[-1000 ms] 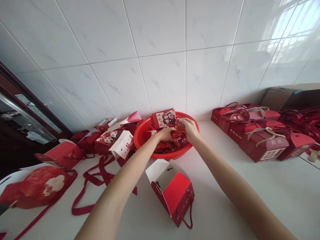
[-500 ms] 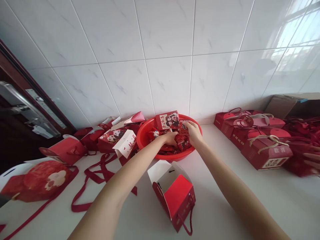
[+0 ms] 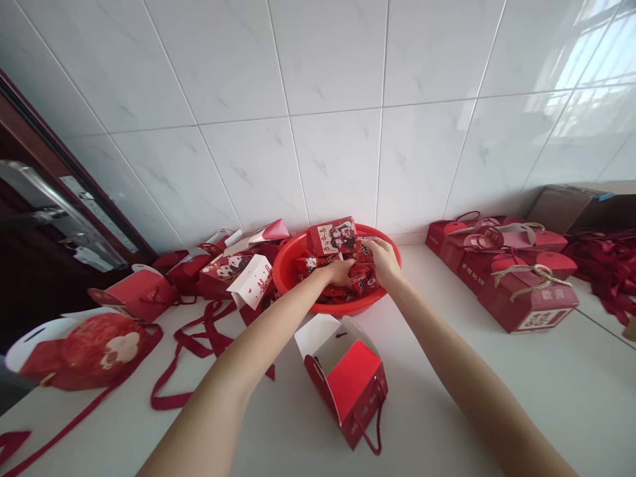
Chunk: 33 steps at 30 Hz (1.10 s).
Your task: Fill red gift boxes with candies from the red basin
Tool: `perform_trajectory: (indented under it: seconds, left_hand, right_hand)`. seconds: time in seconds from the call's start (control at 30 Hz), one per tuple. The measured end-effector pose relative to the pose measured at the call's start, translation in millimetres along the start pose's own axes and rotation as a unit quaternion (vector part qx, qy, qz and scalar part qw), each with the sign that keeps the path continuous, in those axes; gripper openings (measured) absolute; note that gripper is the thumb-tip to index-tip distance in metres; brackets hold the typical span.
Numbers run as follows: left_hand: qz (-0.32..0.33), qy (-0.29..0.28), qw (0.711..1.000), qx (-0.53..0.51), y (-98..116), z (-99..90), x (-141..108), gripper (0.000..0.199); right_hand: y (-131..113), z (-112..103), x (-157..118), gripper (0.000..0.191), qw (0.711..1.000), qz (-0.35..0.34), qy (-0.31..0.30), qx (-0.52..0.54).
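Left hand (image 3: 340, 273): dips into oval red plastic basket (image 3: 342, 309); fingertips hidden among glossy packets (image 3: 366, 283), hold impossible to tell.
Right hand (image 3: 385, 261): pinches dark-lettered red packet (image 3: 364, 252), inside basket's right side.
Open box (image 3: 355, 376): sits just in front of basket on smooth white tabletop (image 3: 422, 401), card flaps parted, cord handle (image 3: 380, 424) slack; closing apparently left to do.
Closed boxes (image 3: 529, 299): cluster at right, seemingly done, with coarse twine (image 3: 536, 270) over nearest lid.
Left-side boxes (image 3: 134, 298): gape in part, beside looping satin-like ribbon (image 3: 171, 402).
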State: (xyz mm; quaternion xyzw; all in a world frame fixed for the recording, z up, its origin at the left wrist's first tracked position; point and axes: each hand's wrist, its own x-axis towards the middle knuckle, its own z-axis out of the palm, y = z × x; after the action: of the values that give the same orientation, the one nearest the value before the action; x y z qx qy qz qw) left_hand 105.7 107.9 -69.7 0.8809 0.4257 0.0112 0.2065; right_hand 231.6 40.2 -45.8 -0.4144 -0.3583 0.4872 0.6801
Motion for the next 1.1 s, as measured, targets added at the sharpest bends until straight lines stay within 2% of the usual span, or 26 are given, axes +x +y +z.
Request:
perform_trajectory:
  seconds: [0.17, 0.3, 0.4, 0.57, 0.83, 1.0, 1.1]
  left_hand:
    - [-0.023, -0.005, 1.0, -0.001, -3.5, -2.2, 2.6, 0.052]
    - [-0.039, 0.001, 0.996, -0.085, -4.9, -13.0, -3.9, 0.043]
    - [-0.045, 0.023, 0.983, -0.175, -10.2, -26.1, -13.3, 0.051]
    - [-0.02, 0.107, 0.955, -0.276, -17.7, -42.0, -26.1, 0.06]
    - [-0.015, 0.199, 0.923, -0.329, -18.7, -41.2, -24.6, 0.065]
    - [0.0, 0.288, 0.869, -0.402, -22.3, -40.0, -21.5, 0.06]
    - [-0.004, 0.314, 0.844, -0.435, -21.0, -40.0, -21.8, 0.055]
  right_hand:
    - [-2.3, 0.4, -2.0, 0.011, 1.0, 0.001, 0.005, -0.001]
    - [-2.2, -0.5, -0.7, 0.01, 1.0, -0.004, 0.011, -0.006]
    - [-2.4, -0.2, 0.4, 0.009, 1.0, -0.001, 0.021, 0.0]
    - [-3.9, 0.9, 0.6, 0.007, 1.0, 0.01, 0.02, 0.015]
    - [-7.9, 1.3, -1.9, 0.005, 0.999, 0.03, 0.014, 0.023]
    - [-4.9, 1.9, -0.7, 0.006, 0.999, 0.046, -0.001, 0.004]
    - [-3.1, 1.5, -0.3, 0.008, 0.998, 0.054, -0.023, -0.009]
